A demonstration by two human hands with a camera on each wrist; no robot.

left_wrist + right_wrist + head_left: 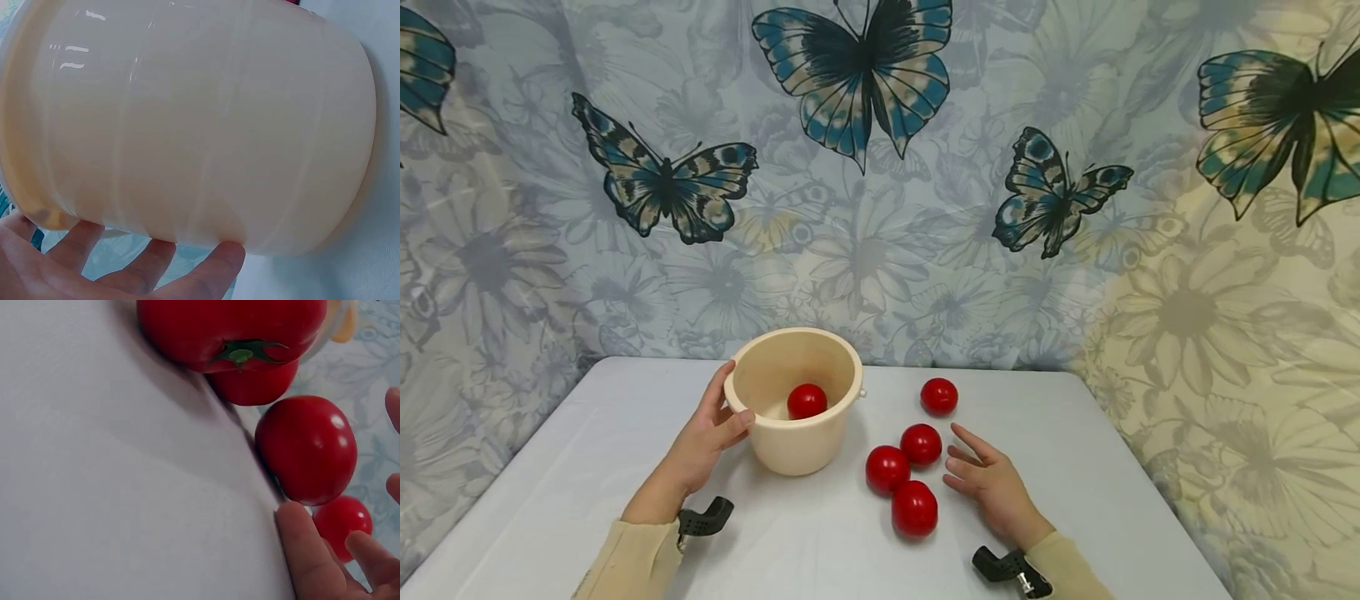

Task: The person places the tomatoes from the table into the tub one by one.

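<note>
A cream plastic bucket (797, 450) stands on the table with one red tomato (807, 402) inside. My left hand (707, 437) holds the bucket at its left side, thumb at the rim; in the left wrist view, the fingers (209, 272) lie against the bucket wall (187, 125). Several tomatoes lie right of the bucket: a front one (914, 509), two close behind it (887, 470), and a far one (939, 397). Just right of them is my right hand (996, 492), fingers apart and nothing held. A green calyx shows on the nearest tomato (231, 328) in the right wrist view.
A white cloth covers the table (820, 550). Behind it hangs a butterfly-print fabric backdrop (880, 275), which also runs along both sides. Each wrist wears a black camera mount (706, 518).
</note>
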